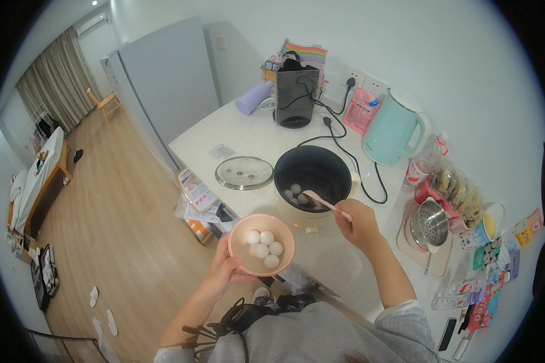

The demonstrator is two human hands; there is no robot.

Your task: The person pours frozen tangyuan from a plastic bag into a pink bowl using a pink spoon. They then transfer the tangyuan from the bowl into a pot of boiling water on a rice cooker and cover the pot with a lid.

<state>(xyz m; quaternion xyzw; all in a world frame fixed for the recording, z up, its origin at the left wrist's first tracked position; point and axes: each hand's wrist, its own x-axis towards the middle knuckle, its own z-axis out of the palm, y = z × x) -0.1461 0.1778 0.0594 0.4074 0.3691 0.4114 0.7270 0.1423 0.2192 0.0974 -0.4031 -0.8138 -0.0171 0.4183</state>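
Note:
My left hand (221, 268) grips a pink bowl (239, 236) by its rim and side, with several white balls (263, 250) inside it. The bowl is held just off the counter's front edge. In my right hand (361, 225) is a pink spoon (325, 203), its head dipped into a dark-lined electric cooking pot (318, 168). More pale round balls (293, 192) cluster at the near left of the pot, by the spoon. An oval glass lid (244, 173) lies on the counter to the pot's left.
A light blue electric kettle (393, 129) stands behind the pot, and black power cords (359, 168) curve between them. A steel strainer (429, 224) sits on a tray at the right, among bottles and packets. At the back are a dark transparent holder (297, 97) and a purple cup (254, 97).

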